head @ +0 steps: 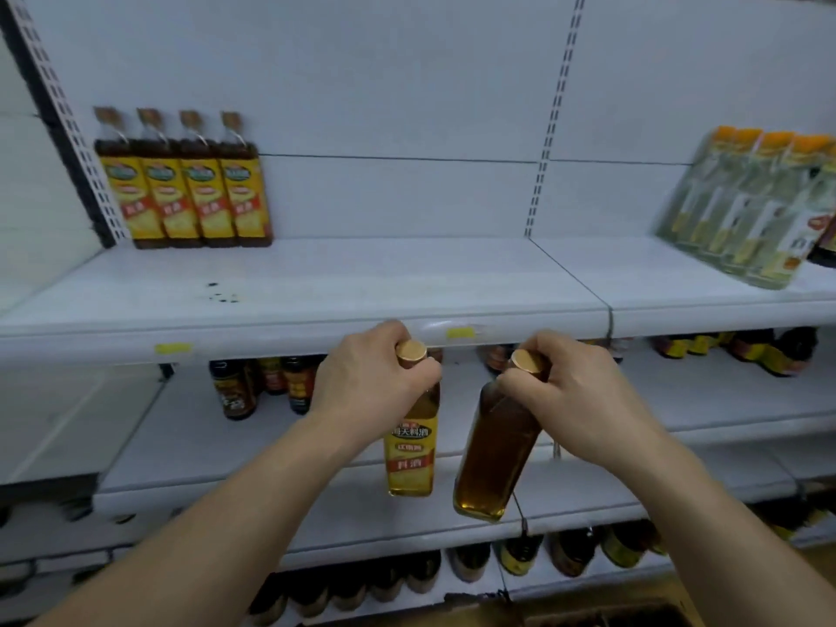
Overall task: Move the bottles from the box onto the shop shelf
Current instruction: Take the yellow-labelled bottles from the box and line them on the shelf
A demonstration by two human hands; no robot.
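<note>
- Left hand [371, 382] grips the labelled bottle [411, 445] by its neck, hanging upright below the shelf [316, 291] edge.
- Right hand [574, 395] pinches a tilted amber bottle [493, 454] at its neck.
- Four bottles [185, 192] stand on the shelf.

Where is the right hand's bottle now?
Head view, centre-right: the amber bottle hangs tilted from the right hand, beside the yellow-label bottle in the left hand, below the shelf edge.

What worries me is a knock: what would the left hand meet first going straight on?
Probably the shelf edge just above the left hand and its bottle; depth is unclear, so it might pass under.
</note>
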